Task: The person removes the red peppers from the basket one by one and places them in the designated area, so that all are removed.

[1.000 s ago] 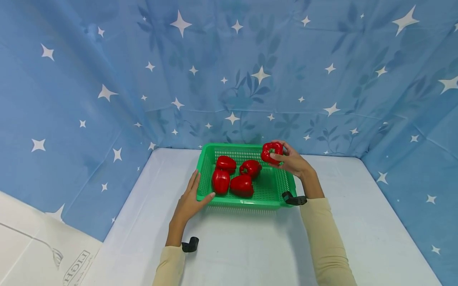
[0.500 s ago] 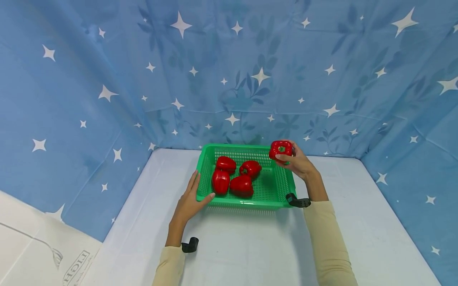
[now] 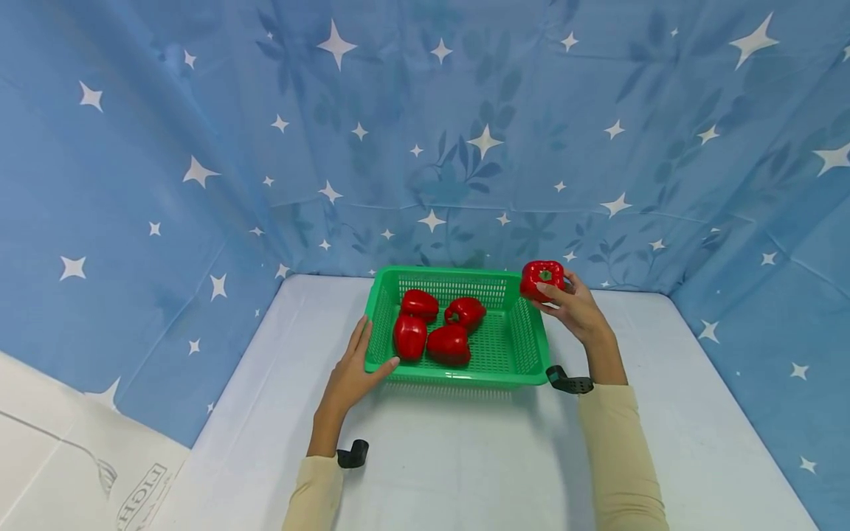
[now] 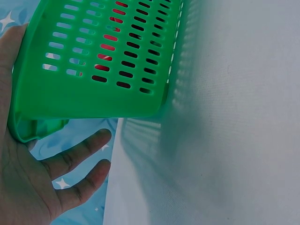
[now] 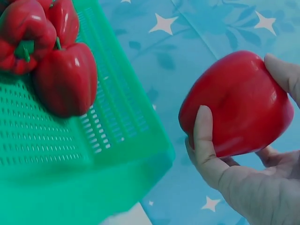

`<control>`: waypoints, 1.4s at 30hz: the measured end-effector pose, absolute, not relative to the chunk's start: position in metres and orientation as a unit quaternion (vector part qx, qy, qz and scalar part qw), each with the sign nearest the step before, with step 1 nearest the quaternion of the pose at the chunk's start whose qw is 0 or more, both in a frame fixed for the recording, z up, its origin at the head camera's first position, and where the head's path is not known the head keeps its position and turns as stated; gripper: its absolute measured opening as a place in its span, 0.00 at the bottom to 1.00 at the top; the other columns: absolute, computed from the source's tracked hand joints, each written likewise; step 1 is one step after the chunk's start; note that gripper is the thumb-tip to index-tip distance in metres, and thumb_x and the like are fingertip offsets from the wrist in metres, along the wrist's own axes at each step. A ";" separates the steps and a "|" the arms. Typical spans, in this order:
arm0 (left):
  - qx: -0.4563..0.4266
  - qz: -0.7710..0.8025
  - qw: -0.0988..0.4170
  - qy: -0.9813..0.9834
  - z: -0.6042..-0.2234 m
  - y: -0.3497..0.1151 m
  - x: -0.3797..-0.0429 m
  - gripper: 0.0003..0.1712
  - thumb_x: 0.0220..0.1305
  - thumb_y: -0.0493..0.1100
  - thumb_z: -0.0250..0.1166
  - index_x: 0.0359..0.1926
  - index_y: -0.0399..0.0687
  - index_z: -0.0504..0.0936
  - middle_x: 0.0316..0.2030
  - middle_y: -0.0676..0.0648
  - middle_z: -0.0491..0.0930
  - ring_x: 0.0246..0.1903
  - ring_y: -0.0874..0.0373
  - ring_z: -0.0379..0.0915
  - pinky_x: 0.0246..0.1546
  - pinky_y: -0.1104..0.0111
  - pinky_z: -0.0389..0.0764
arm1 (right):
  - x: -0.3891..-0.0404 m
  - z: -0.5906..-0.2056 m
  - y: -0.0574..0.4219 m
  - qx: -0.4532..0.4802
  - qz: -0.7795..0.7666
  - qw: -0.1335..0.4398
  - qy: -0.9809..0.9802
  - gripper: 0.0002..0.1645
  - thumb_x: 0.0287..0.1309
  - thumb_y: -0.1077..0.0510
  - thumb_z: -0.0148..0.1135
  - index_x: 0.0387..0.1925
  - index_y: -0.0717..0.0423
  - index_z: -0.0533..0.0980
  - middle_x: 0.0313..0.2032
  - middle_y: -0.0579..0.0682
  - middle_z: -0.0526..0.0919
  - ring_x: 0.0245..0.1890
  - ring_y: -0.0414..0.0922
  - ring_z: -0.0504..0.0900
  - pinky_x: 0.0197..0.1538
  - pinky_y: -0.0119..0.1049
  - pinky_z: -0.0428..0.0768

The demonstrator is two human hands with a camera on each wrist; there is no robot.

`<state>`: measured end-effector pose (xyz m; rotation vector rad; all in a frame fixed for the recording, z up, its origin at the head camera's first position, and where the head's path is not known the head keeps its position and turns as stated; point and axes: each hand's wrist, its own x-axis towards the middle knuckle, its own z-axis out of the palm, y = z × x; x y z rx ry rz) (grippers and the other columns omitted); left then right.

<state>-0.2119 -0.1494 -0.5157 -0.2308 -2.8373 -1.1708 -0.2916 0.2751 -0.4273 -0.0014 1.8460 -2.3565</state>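
Note:
In the head view a green perforated plastic basket [image 3: 458,379] stands on the table with several red bell peppers [image 3: 410,338] grouped in its left half. My left hand [image 3: 350,376] rests at the basket's front left corner, thumb along the front rim; the left wrist view shows two fingers [image 4: 79,152] stretched out and spread below the basket. My right hand [image 3: 581,316] grips another red bell pepper [image 3: 533,286] above the basket's back right corner, its green stem end facing the head camera. In the right wrist view this pepper [image 5: 236,105] sits between thumb and fingers, apart from the basket wall.
A white cloth covers the table [image 3: 451,457]. Blue curtains [image 3: 412,110] with white stars rise behind the table and along both sides. At the lower left lies a pale printed sheet [image 3: 86,457] with a whisk drawing.
My right hand has carried its bell pepper to the right, from over the inside of the basket to its right edge. The left hand and the basket have not moved.

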 end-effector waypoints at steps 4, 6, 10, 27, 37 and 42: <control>-0.073 -0.379 0.029 -0.922 -0.514 -0.151 -0.211 0.57 0.58 0.74 0.59 0.78 0.59 0.43 0.78 0.61 0.36 0.72 0.43 0.56 0.57 0.39 0.72 | -0.291 -0.432 0.283 0.018 -0.792 0.063 0.607 0.38 0.65 0.61 0.60 0.68 0.49 0.51 0.57 0.42 0.63 0.59 0.45 0.65 0.51 0.41 0.83; -0.072 -0.378 0.030 -0.922 -0.514 -0.151 -0.211 0.57 0.58 0.74 0.59 0.78 0.60 0.43 0.78 0.60 0.36 0.72 0.42 0.56 0.57 0.38 0.72 | -0.290 -0.434 0.287 0.030 -0.790 0.060 0.609 0.40 0.65 0.60 0.61 0.70 0.50 0.50 0.56 0.41 0.64 0.59 0.44 0.64 0.50 0.40 0.84; -0.072 -0.381 0.031 -0.921 -0.515 -0.150 -0.212 0.57 0.58 0.74 0.59 0.78 0.60 0.43 0.78 0.60 0.36 0.72 0.42 0.55 0.57 0.38 0.72 | -0.286 -0.438 0.298 0.055 -0.789 0.061 0.609 0.43 0.64 0.58 0.62 0.72 0.52 0.49 0.55 0.39 0.64 0.58 0.42 0.62 0.48 0.37 0.85; -0.073 -0.378 0.023 -0.923 -0.514 -0.148 -0.212 0.57 0.58 0.74 0.58 0.78 0.59 0.43 0.78 0.60 0.36 0.73 0.43 0.55 0.57 0.39 0.72 | -0.283 -0.482 0.326 0.202 -0.760 0.072 0.614 0.62 0.60 0.51 0.67 0.78 0.47 0.33 0.78 0.52 0.40 0.74 0.52 0.46 0.53 0.39 0.82; -0.072 -0.378 0.026 -0.923 -0.515 -0.149 -0.211 0.57 0.58 0.75 0.58 0.78 0.60 0.42 0.78 0.63 0.35 0.72 0.42 0.55 0.56 0.39 0.73 | -0.285 -0.505 0.333 0.230 -0.766 0.085 0.595 0.61 0.61 0.51 0.66 0.78 0.46 0.32 0.78 0.50 0.39 0.75 0.50 0.47 0.63 0.44 0.72; -0.075 -0.384 0.030 -0.920 -0.515 -0.148 -0.212 0.57 0.58 0.75 0.58 0.78 0.60 0.43 0.78 0.61 0.36 0.72 0.42 0.55 0.56 0.38 0.73 | -0.285 -0.510 0.335 0.222 -0.763 0.088 0.601 0.60 0.63 0.50 0.65 0.78 0.46 0.32 0.78 0.50 0.39 0.74 0.50 0.48 0.61 0.42 0.75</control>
